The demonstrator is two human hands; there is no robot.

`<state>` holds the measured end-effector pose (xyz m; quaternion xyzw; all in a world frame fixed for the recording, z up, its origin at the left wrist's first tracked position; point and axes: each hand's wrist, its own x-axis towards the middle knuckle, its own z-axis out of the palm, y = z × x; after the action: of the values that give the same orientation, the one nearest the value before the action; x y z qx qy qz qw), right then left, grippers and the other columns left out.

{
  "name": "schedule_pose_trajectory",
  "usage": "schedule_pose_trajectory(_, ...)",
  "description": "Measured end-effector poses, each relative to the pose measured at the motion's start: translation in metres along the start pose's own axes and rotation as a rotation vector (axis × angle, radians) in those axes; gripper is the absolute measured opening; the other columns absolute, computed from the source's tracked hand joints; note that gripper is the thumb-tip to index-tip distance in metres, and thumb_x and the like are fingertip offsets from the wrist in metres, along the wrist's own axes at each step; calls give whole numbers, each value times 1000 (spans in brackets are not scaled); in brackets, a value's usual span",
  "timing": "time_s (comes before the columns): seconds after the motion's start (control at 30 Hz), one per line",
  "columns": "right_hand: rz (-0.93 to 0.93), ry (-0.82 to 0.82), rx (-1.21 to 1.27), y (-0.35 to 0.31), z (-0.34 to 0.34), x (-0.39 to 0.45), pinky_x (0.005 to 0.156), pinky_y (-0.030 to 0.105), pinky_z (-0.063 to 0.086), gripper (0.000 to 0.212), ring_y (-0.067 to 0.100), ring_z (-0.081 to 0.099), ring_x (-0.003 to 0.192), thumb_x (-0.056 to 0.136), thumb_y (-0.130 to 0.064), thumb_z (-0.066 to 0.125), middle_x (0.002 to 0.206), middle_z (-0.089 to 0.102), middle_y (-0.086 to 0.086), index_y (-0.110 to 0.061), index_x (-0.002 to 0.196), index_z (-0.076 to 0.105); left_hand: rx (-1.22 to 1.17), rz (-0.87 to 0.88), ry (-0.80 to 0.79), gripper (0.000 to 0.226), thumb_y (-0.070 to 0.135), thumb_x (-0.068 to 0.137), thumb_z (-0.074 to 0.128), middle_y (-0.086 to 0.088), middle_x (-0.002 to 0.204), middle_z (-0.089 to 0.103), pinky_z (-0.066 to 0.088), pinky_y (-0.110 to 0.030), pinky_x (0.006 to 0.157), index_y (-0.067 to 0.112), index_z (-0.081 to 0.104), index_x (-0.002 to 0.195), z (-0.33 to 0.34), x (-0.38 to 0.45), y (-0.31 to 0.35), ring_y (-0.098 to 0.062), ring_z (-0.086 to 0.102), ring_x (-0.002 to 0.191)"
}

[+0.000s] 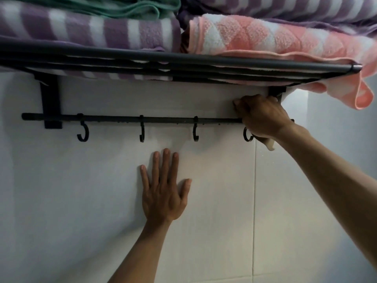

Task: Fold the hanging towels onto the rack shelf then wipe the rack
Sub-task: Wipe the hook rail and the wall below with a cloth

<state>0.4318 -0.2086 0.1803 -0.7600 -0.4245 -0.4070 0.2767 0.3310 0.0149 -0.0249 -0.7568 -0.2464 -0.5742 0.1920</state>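
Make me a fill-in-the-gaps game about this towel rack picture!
1. The left hand lies flat against the ____.
2. The right hand grips a pale cloth at the ____ end of the hook rail.
3. The number of hooks showing on the rail is ____.
4. The pink checked towel lies folded on the rack ____, with a corner hanging off.

Missing words: wall; right; four; shelf

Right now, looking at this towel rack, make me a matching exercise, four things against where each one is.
Things:
1. left hand
2. right hand
3. pink towel
4. green towel

Places:
A. shelf, right side
B. flat against the wall
C. on top of the purple striped towel
D. at the hook bar's right end

Pairs: 1-B, 2-D, 3-A, 4-C
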Motion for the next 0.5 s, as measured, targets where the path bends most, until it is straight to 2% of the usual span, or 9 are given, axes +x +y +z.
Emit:
schedule_pose_trajectory(0.17, -57, -18, 8, -32, 5, 7, 85, 40, 40, 49, 43, 56, 111, 108, -42, 30, 120, 65, 21, -10, 110, 67, -9, -11, -11, 78, 58, 97, 36, -8, 168, 7, 11, -62, 121, 17, 16, 160, 1, -1, -1, -29, 4, 155)
schedule_pose_trajectory(0.23, -94, -34, 18, -47, 9, 9, 81, 36, 35, 48, 37, 56, 105, 108, -44, 29, 112, 65, 15, -13, 109, 66, -12, -14, -14, 78, 58, 97, 38, -8, 168, 8, 12, -62, 121, 17, 17, 160, 2, 0, 0, -29, 5, 155)
schedule_pose_trajectory(0.33, -136, -75, 77, -72, 19, 14, 75, 32, 33, 44, 25, 53, 81, 108, -45, 27, 88, 57, 3, -19, 94, 60, -7, -24, -21, 78, 58, 97, 39, -8, 168, 8, 11, -61, 121, 17, 18, 160, 2, -1, 0, -28, 5, 155)
schedule_pose_trajectory(0.4, -150, -79, 94, -87, 27, 19, 72, 32, 36, 41, 21, 52, 74, 107, -48, 27, 85, 56, 2, -23, 90, 55, -5, -27, -27, 78, 58, 97, 39, -7, 168, 8, 10, -61, 121, 17, 18, 160, 2, -1, 1, -28, 4, 155)
schedule_pose_trajectory(0.5, -171, -83, 113, -107, 38, 27, 73, 34, 42, 38, 22, 56, 76, 105, -52, 28, 88, 57, 2, -26, 91, 51, -12, -31, -37, 77, 57, 97, 37, -7, 168, 7, 9, -60, 122, 17, 17, 160, 1, -1, 1, -27, 3, 155)
